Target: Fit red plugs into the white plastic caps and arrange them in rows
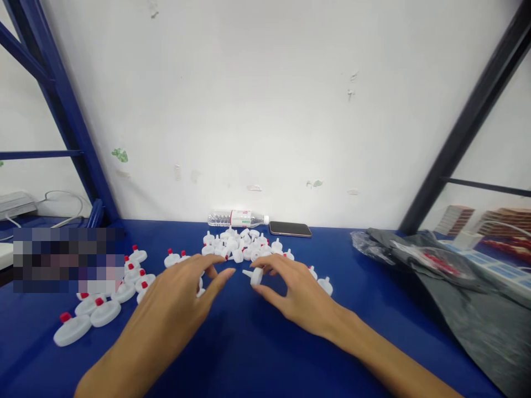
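My right hand [298, 287] pinches a small white nozzle cap [256, 276] between thumb and fingers, its thin spout pointing left. Facing it, my left hand [182, 293] has its thumb and index finger apart, with nothing visible gripped at their tips. White pieces show partly behind the left fingers. Beyond both hands lies a pile of white nozzle caps [232, 240], a few bits of red among them. To the left, several white round caps with red tips [105, 313] stand on the blue table. A white cap without a red tip [326, 286] sits beyond my right wrist.
A clear plastic bottle [238, 218] lies on its side by the wall, with a dark phone [290, 229] beside it. Grey plastic bags [456, 293] cover the table's right side. Blue frame posts [66, 105] rise at the left. A patch at left is blurred out.
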Demonstrator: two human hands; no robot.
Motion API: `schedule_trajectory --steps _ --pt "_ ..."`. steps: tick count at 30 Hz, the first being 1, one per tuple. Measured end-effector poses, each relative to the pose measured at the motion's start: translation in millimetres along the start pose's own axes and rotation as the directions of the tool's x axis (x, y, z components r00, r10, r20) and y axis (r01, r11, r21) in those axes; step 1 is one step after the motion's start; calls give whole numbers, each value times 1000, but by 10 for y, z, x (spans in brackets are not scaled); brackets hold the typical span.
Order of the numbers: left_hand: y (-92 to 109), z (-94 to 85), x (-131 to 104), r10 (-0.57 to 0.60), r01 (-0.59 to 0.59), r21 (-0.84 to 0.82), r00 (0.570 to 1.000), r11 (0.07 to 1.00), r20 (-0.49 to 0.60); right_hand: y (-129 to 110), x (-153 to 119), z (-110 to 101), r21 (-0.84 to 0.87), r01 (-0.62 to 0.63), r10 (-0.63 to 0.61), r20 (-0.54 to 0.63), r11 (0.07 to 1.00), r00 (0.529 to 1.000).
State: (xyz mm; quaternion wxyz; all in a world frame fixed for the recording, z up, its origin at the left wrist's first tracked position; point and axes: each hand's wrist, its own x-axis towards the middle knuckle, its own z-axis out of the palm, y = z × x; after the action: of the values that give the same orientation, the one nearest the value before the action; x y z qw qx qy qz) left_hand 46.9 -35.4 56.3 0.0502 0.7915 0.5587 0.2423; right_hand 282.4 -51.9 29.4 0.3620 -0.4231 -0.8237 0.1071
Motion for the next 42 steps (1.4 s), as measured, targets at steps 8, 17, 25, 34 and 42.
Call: schedule_trajectory --steps 8,17,25,34,42 --pt "248 95 -17 87 -57 -305 993 951 86 -71 6 -45 197 91 -88 -26 976 996" --pt "71 284 -48 160 -151 -52 942 987 294 188 63 -131 -603 49 22 110 796 994" --pt "74 276 -46 149 -136 -63 919 989 365 216 89 -89 -669 32 130 190 743 973" --pt "65 315 -48 152 -147 -44 914 988 377 203 80 -108 -542 77 47 211 837 976" --pt "-29 460 -71 169 -135 -130 938 982 302 -52 73 -89 103 -38 35 36 994 999"
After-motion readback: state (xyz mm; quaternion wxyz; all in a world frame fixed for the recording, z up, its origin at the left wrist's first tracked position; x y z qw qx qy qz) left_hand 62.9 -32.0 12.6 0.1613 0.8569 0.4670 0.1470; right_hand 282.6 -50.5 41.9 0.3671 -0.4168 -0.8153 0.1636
